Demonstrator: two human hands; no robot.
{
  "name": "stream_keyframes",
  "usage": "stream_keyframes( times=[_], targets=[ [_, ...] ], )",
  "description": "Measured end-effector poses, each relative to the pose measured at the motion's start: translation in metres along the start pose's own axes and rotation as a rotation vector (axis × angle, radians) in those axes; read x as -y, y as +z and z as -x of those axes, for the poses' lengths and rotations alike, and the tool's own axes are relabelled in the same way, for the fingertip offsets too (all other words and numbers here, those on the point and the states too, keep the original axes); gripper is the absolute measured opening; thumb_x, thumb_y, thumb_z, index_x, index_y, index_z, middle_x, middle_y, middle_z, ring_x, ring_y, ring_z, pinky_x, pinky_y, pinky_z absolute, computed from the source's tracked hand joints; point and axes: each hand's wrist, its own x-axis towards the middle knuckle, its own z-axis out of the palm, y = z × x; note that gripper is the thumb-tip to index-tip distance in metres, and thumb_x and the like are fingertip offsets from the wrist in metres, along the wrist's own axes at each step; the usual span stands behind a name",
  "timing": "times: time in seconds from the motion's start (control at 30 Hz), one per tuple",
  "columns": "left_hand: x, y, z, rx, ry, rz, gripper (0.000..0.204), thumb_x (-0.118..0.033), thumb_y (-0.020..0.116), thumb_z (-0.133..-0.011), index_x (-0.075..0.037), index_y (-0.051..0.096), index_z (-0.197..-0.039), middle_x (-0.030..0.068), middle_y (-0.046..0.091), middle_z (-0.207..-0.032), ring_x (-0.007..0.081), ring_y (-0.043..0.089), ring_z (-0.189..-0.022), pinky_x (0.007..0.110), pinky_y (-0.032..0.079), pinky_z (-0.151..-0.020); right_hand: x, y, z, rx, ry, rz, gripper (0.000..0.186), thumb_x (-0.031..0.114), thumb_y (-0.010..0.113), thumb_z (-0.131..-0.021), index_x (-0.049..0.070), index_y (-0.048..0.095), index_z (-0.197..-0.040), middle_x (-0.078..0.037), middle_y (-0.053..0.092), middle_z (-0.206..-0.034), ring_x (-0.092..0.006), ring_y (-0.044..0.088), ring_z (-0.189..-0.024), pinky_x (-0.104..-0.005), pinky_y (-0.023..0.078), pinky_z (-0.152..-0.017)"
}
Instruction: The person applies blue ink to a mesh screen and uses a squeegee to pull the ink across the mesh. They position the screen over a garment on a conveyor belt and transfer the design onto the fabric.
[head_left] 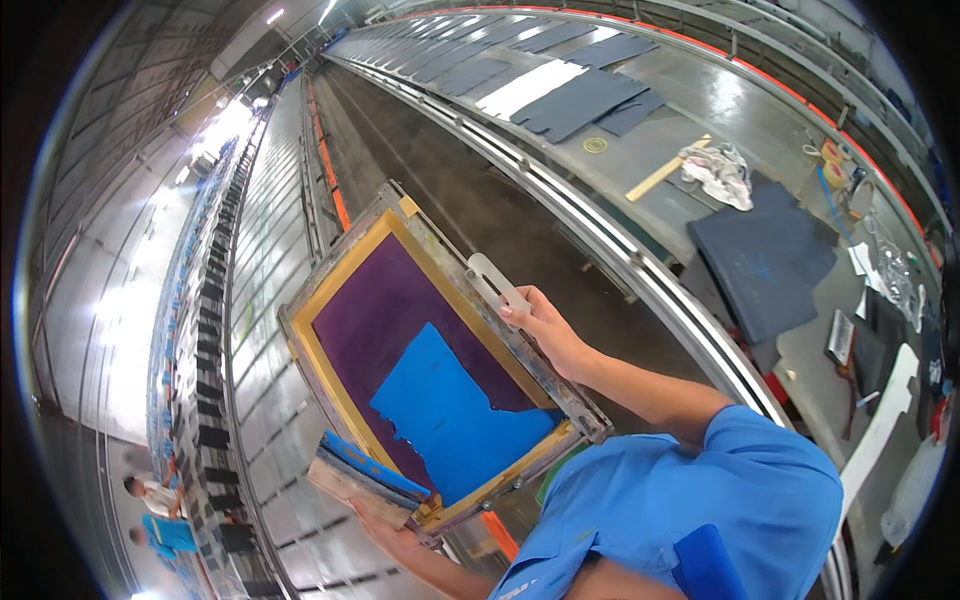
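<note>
A screen-printing frame (330,262) is held tilted in front of me, its dark purple mesh bordered with yellow-brown tape. Bright blue ink (450,415) covers the mesh's near part in a ragged patch. At the right side of the frame, my right hand (545,325) is closed round a pale slotted handle (490,277). My left hand (395,540) is at the near left corner, gripping the wooden back of a squeegee (345,488); its fingers are partly hidden beneath. Blue ink coats the squeegee's edge, which rests over the frame's left side.
A long table on the right carries dark fabric pieces (765,255), a crumpled rag (718,172), a wooden strip (665,172) and tape rolls (833,165). A metal rail (640,262) edges it. Another long table (265,330) runs along the left. Two people (160,510) stand far left.
</note>
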Motion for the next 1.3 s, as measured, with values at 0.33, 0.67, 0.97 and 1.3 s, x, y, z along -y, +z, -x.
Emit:
stream_keyframes(
  times=[0.33,0.67,0.97,1.3],
  targets=[
    [-0.018,0.187,-0.242,0.189,-0.001,-0.11,0.084,-0.057,0.058,-0.096,0.006,0.038,-0.148,0.0216,0.045,-0.148,0.0371,0.047,-0.133,0.046,0.04,-0.109,0.008,0.013,-0.221,-0.172,-0.019,-0.06,0.042,0.037,0.066,-0.097,0.009,0.053,-0.125,-0.006,0.06,-0.114,-0.0122,0.054,-0.107,-0.029,0.043,-0.09],
    [-0.029,0.42,-0.427,0.221,-0.019,-0.123,0.088,-0.057,0.056,-0.097,0.005,0.03,-0.153,0.0235,0.038,-0.153,0.0378,0.044,-0.137,0.047,0.039,-0.111,0.011,0.009,-0.488,-0.252,-0.163,0.044,0.044,0.043,0.065,-0.097,0.009,0.056,-0.124,-0.007,0.061,-0.113,-0.0159,0.056,-0.106,-0.0314,0.044,-0.091],
    [-0.028,0.545,-0.561,0.178,0.012,-0.12,0.085,-0.055,0.054,-0.099,0.005,0.029,-0.153,0.0228,0.034,-0.157,0.0377,0.042,-0.138,0.047,0.037,-0.114,0.019,0.035,-0.722,-0.128,-0.15,0.164,0.05,0.05,0.064,-0.095,0.011,0.055,-0.126,-0.008,0.061,-0.112,-0.0162,0.054,-0.096,-0.0319,0.044,-0.086],
    [-0.032,0.756,-0.749,0.278,0.096,-0.103,0.079,-0.049,0.053,-0.101,0.006,0.031,-0.153,0.0214,0.034,-0.157,0.0355,0.041,-0.139,0.045,0.035,-0.115,0.007,0.023,-0.978,-0.195,-0.199,0.145,0.046,0.045,0.063,-0.098,0.01,0.056,-0.125,-0.004,0.062,-0.106,-0.0108,0.053,-0.089,-0.0296,0.045,-0.08]
  ],
)
